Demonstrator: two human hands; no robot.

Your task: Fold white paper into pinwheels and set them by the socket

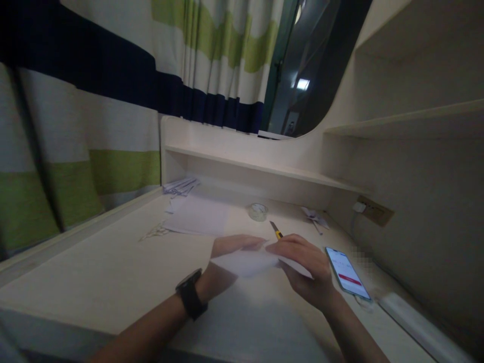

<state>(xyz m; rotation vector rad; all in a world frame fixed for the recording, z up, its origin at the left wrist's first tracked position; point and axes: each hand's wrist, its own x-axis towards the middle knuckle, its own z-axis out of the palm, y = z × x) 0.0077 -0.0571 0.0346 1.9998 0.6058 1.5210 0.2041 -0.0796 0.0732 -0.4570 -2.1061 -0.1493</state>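
Both my hands hold a folded sheet of white paper [247, 263] above the front part of the desk. My left hand [227, 257], with a black watch on its wrist, grips the paper's left side; its fingers are partly hidden behind the sheet. My right hand [306, 262] is closed on the right side, fingers over the top and thumb below. Just beyond the right fingers a yellow and black utility knife [276, 229] shows, its lower part hidden by that hand. A roll of clear tape [257, 212] lies further back.
White sheets [198, 212] and a stack of folded paper strips [181, 186] lie at the back left, with thin pale sticks [155, 230] nearby. Paper scraps [315, 218] sit back right. A lit phone [347, 272] and a long white bar [419, 322] lie along the right wall.
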